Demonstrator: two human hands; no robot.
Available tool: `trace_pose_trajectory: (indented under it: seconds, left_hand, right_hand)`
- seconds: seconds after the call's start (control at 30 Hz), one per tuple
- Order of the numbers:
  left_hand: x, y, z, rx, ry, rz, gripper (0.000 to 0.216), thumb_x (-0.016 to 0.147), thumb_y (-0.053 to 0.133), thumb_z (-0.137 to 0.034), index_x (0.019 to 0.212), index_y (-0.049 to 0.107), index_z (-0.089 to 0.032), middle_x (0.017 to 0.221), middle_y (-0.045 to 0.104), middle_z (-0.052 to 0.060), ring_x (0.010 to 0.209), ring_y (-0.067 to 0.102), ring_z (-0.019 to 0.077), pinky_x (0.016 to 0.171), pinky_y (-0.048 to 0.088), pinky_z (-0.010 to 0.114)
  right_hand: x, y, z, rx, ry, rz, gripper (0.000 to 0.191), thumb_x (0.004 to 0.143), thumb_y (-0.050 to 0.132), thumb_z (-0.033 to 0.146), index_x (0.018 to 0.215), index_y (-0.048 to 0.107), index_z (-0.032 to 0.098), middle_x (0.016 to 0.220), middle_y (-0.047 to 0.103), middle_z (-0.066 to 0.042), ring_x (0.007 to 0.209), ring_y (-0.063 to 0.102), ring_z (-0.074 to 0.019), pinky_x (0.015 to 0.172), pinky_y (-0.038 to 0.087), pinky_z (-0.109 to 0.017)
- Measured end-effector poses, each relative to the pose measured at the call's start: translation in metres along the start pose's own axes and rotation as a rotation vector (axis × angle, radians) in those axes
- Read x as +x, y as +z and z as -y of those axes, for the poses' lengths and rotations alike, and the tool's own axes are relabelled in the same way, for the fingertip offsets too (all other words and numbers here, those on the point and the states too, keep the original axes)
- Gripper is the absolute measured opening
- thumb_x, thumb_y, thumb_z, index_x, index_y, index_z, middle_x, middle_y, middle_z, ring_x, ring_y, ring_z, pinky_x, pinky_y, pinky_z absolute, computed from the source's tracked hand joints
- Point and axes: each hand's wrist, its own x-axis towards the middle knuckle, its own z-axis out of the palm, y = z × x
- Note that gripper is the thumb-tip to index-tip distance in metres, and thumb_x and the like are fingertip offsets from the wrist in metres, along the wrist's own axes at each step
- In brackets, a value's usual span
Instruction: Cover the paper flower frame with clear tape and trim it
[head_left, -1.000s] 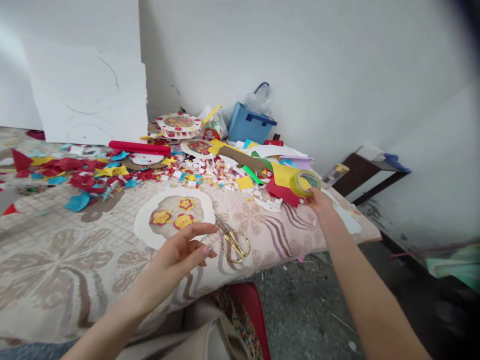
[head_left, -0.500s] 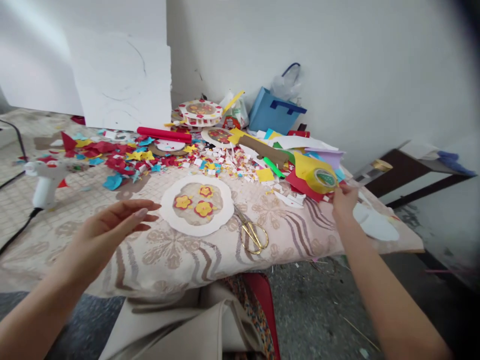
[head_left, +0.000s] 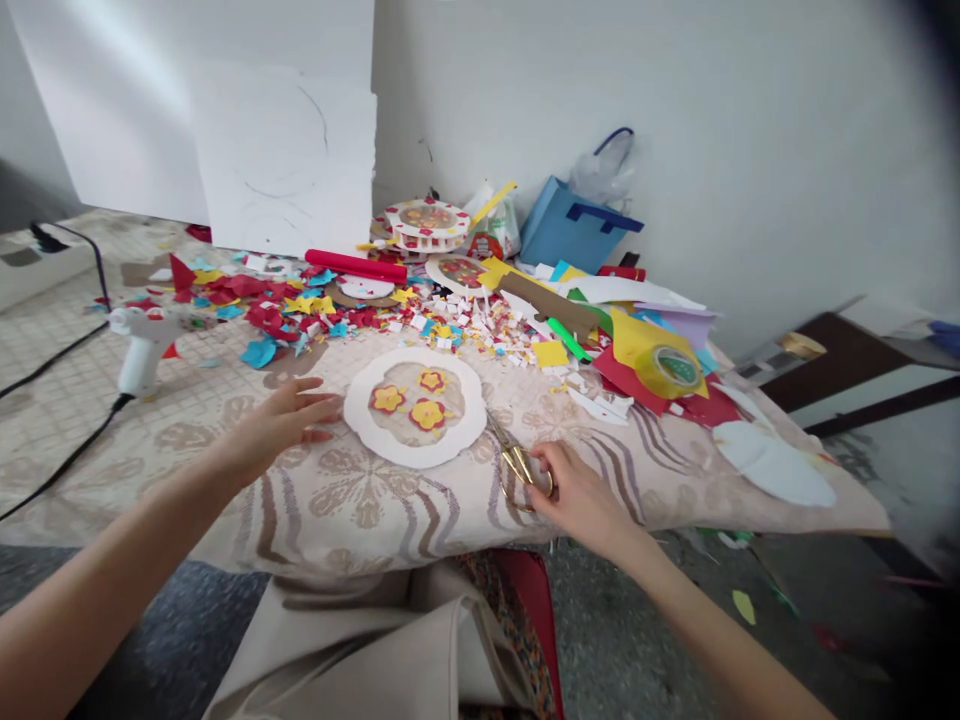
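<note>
Right hand (head_left: pixel 579 497) moved onto scissors (head_left: pixel 516 466), fingers pinching handles, left hand (head_left: pixel 281 425) fingers spread, plastic (head_left: pixel 604 175) in blue bag (head_left: pixel 561 236)

Worktop (head_left: pixel 360 510): covered with a beige patterned cloth. Centre: white paper disc (head_left: pixel 415 405) bearing three flowers, lying flat. Scissors (head_left: pixel 517 465) just beside the disc at 4 o'clock. Glue gun (head_left: pixel 142 345) at 9 o'clock, well apart, its cable (head_left: pixel 60 470) trailing toward 8. Paper scraps (head_left: pixel 285 310) banded from 10 to 1 o'clock. Red tube (head_left: pixel 356 265) at 11. Tape roll (head_left: pixel 679 368) on coloured sheets at 3; white cut-out (head_left: pixel 772 460) farther out, near the edge.
</note>
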Motion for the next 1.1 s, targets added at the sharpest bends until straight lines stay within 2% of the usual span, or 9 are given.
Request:
trace_pose_trajectory:
  seconds: [0.1, 0.17, 0.37, 0.6, 0.7, 0.8, 0.9, 1.0, 1.1]
  left_hand:
    - [0.008, 0.004, -0.007, 0.041, -0.001, 0.010, 0.056, 0.061, 0.079, -0.032, 0.110, 0.055, -0.019, 0.104, 0.066, 0.012, 0.091, 0.065, 0.0241, 0.059, 0.052, 0.026]
    - [0.013, 0.008, -0.006, 0.009, 0.023, 0.012, 0.056, 0.056, 0.082, -0.029, 0.105, 0.057, -0.017, 0.095, 0.067, 0.011, 0.086, 0.065, 0.0227, 0.059, 0.052, 0.027]
    - [0.012, 0.024, -0.005, -0.118, 0.070, 0.126, 0.039, 0.059, 0.080, -0.031, 0.089, 0.064, -0.012, 0.091, 0.066, 0.008, 0.075, 0.063, 0.0168, 0.064, 0.053, 0.028]
    - [0.000, 0.005, -0.025, -0.201, 0.142, 0.084, 0.027, 0.067, 0.077, -0.023, 0.088, 0.063, -0.015, 0.082, 0.064, -0.004, 0.077, 0.059, 0.0110, 0.070, 0.050, 0.021]
    - [0.004, -0.007, -0.035, -0.321, 0.129, -0.007, 0.019, 0.071, 0.073, -0.015, 0.087, 0.063, -0.013, 0.081, 0.067, -0.003, 0.074, 0.060, 0.0090, 0.069, 0.051, 0.019]
    - [0.017, -0.012, -0.045, -0.469, 0.147, -0.096, 0.010, 0.072, 0.066, -0.003, 0.077, 0.063, -0.010, 0.072, 0.069, 0.001, 0.062, 0.061, 0.0082, 0.057, 0.052, 0.017]
    - [0.033, -0.002, -0.053, -0.597, 0.204, -0.025, 0.013, 0.074, 0.060, 0.003, 0.078, 0.065, -0.009, 0.070, 0.069, 0.002, 0.057, 0.061, 0.0077, 0.053, 0.051, 0.015]
    - [0.050, 0.021, -0.060, -0.663, 0.226, 0.081, 0.012, 0.075, 0.059, 0.003, 0.079, 0.065, -0.008, 0.072, 0.071, 0.004, 0.060, 0.063, 0.0097, 0.056, 0.054, 0.018]
    - [0.070, 0.048, -0.065, -0.648, 0.222, 0.199, 0.011, 0.073, 0.063, 0.001, 0.078, 0.065, -0.009, 0.072, 0.071, 0.004, 0.061, 0.064, 0.0112, 0.059, 0.055, 0.020]
  right_hand:
    - [0.002, 0.001, 0.004, -0.050, 0.018, 0.023, 0.025, 0.080, 0.051, 0.018, 0.104, 0.047, 0.020, 0.097, 0.057, -0.007, 0.088, 0.056, -0.0207, 0.074, 0.041, -0.031]
    - [0.002, 0.001, 0.008, -0.098, 0.042, 0.030, 0.024, 0.079, 0.051, 0.017, 0.103, 0.046, 0.020, 0.094, 0.058, -0.006, 0.082, 0.057, -0.0203, 0.069, 0.040, -0.029]
    - [0.006, 0.007, 0.016, -0.205, 0.121, 0.025, 0.016, 0.085, 0.051, 0.024, 0.099, 0.047, 0.019, 0.084, 0.061, -0.006, 0.071, 0.058, -0.0212, 0.058, 0.035, -0.028]
    - [0.002, 0.012, 0.011, -0.208, 0.024, -0.068, 0.029, 0.079, 0.047, 0.012, 0.107, 0.044, 0.020, 0.085, 0.061, -0.006, 0.075, 0.060, -0.0221, 0.062, 0.038, -0.029]
    - [-0.006, 0.008, -0.006, -0.080, 0.024, -0.146, 0.031, 0.080, 0.047, 0.017, 0.110, 0.044, 0.020, 0.081, 0.059, -0.004, 0.072, 0.058, -0.0207, 0.063, 0.040, -0.030]
    - [-0.011, 0.000, -0.028, 0.106, 0.079, -0.196, 0.029, 0.084, 0.047, 0.025, 0.112, 0.041, 0.021, 0.081, 0.058, -0.003, 0.069, 0.057, -0.0188, 0.062, 0.041, -0.030]
    - [-0.007, -0.008, -0.047, 0.462, 0.088, -0.237, 0.030, 0.086, 0.049, 0.029, 0.112, 0.036, 0.024, 0.084, 0.055, -0.001, 0.067, 0.055, -0.0154, 0.060, 0.044, -0.028]
    - [0.011, -0.015, -0.055, 0.796, 0.108, -0.278, 0.033, 0.083, 0.056, 0.033, 0.108, 0.036, 0.026, 0.077, 0.051, 0.003, 0.058, 0.050, -0.0122, 0.054, 0.042, -0.025]
    - [0.037, -0.022, -0.054, 1.000, 0.137, -0.297, 0.039, 0.075, 0.067, 0.034, 0.105, 0.042, 0.026, 0.080, 0.053, 0.002, 0.062, 0.051, -0.0118, 0.055, 0.043, -0.024]
